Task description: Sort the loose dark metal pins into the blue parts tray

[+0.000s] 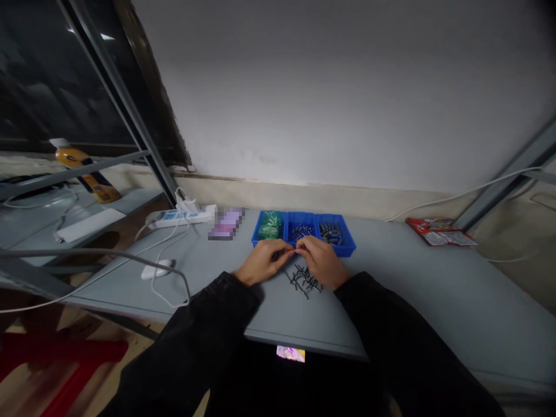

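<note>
My left hand (264, 259) and my right hand (321, 260) meet fingertip to fingertip over the grey table, both closed in a pinch. Whatever sits between the fingertips is too small to name. Just beyond them stand three blue bins side by side: the left bin (255, 231) holds small parts in green plastic, the middle bin (288, 220) thin dark metal pieces, the right bin (351, 243) thicker dark cylinders. Beneath my right hand lies a loose pile of thin dark rod-like pieces (304, 280), partly covered by that hand.
A white power strip (185, 216) with cables and a pixelated phone-like object (227, 223) lie at the back left. Nearer stands a white plug-like item (157, 269). A red packet (441, 231) rests at right; a yellow-black tool (87, 171) stands far left. A wall closes the back.
</note>
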`<state>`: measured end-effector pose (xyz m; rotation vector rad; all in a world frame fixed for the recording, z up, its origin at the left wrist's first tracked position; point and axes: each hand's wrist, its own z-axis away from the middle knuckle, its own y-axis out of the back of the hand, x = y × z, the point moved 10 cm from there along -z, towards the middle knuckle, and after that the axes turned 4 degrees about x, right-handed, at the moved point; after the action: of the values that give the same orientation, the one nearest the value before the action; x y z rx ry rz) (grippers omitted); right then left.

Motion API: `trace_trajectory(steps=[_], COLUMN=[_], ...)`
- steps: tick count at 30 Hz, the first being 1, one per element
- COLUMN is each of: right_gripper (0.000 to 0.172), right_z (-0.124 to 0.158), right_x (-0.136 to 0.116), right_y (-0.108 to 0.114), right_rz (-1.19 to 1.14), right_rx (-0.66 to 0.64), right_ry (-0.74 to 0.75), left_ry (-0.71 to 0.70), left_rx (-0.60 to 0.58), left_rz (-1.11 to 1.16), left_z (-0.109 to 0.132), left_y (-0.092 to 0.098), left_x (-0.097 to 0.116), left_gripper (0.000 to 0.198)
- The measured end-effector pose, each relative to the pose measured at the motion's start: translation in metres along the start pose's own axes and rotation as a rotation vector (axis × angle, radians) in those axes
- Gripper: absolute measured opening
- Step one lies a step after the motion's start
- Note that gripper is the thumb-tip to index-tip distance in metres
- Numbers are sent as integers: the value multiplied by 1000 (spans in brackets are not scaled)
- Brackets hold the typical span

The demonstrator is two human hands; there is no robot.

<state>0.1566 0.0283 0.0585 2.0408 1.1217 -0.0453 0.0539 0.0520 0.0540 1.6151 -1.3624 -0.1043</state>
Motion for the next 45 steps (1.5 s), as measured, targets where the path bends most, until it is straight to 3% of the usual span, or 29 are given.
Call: trace_trajectory(steps=[3,10,18,23,29,36,45], right_gripper=[19,7,21,9,14,25,16], right_z=[1,2,0,2,1,1,0], right_x=[1,-1,-2,-2,-2,4,5], right_y=[1,-1,-1,-2,-5,-1,18], right_rz=[22,-3,13,-20,-21,91,94], right_rx=[11,-33,-19,-31,-63,18,155], right_ry=[0,-19,12,-10,-7,13,56], left_ry=[6,33,16,20,25,43,50], left_rx=[6,32,29,28,8,0,34], left_rz=[5,11,5,-8,-2,1,7], left_z=[0,0,1,1,1,1,-1], left_y=[0,2,1,1,-1,0,4], left_x=[-1,-5,-4,-6,-5,-5,-5], left_gripper=[22,21,19,18,17,22,22])
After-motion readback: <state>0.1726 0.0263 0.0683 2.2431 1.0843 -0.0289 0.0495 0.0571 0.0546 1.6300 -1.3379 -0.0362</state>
